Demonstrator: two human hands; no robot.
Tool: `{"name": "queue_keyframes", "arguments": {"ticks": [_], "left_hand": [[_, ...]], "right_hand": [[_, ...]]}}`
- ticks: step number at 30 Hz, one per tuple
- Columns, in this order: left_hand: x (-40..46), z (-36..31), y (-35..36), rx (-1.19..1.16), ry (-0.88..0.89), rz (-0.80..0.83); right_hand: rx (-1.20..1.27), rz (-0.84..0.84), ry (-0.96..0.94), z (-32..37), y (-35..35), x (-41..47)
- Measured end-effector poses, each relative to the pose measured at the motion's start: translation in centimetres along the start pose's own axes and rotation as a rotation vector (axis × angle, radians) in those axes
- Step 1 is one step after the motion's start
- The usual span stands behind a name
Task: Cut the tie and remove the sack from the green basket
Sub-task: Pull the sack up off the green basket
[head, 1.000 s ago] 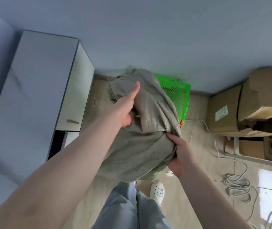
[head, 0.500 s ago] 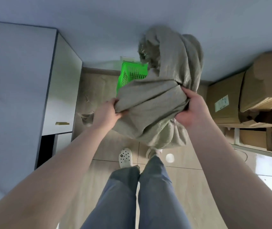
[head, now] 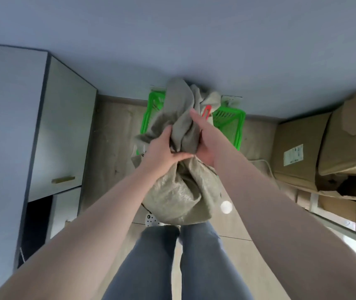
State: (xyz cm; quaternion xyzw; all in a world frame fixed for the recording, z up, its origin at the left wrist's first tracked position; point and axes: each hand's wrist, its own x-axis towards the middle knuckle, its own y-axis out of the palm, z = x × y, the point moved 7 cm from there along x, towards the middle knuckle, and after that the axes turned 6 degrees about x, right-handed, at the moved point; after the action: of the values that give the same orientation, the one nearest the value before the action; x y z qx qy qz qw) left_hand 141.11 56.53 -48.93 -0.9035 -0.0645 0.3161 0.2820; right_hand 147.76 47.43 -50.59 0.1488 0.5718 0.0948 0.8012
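Note:
A grey-green woven sack [head: 179, 195] hangs bunched in front of me, above my legs. My left hand [head: 162, 150] grips its gathered neck from the left, and my right hand [head: 205, 144] grips the same neck from the right, fingers reaching up along the cloth. The sack's loose top [head: 181, 100] flops upward over the green basket [head: 231, 124], which stands on the floor against the wall behind the sack. A red handle-like piece [head: 206, 110] shows just beyond my right fingers. No tie is visible.
A white cabinet [head: 62, 131] with a brass handle stands on the left. Stacked cardboard boxes [head: 315, 146] fill the right side, with a white cable [head: 265, 165] on the tiled floor beside them. My legs in jeans and a white shoe [head: 152, 219] are below.
The sack has come down from raised high to hang lower in front of me. Both hands have moved together onto its gathered neck, and the view has shifted so the basket sits behind the sack.

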Motion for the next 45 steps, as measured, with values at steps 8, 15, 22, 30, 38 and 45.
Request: {"name": "queue_keyframes", "arguments": {"ticks": [8,15,22,30,38,45], "left_hand": [[3.0,1.9,-2.6,-0.079,-0.276,-0.239],[3.4,6.3,-4.1,-0.304,-0.567,-0.335],[4.0,8.8,-4.3,-0.380,-0.638,-0.339],[4.2,9.1,-5.2,-0.430,-0.601,-0.306],[3.6,9.7,-9.5,-0.060,-0.551,-0.220],[1.3,8.9,-9.6,0.285,-0.463,0.083]], "right_hand": [[-0.839,-0.491,-0.499,6.7,-10.2,0.2],[-0.943,-0.462,-0.174,-3.1,-21.2,0.3],[-0.544,-0.437,-0.038,-10.7,-18.6,3.8],[-0.799,-0.548,-0.218,-8.6,-18.2,3.2],[-0.482,-0.352,-0.202,-6.1,-19.3,-6.0],[-0.562,-0.014,0.001,-3.0,-13.9,-14.3]]}}
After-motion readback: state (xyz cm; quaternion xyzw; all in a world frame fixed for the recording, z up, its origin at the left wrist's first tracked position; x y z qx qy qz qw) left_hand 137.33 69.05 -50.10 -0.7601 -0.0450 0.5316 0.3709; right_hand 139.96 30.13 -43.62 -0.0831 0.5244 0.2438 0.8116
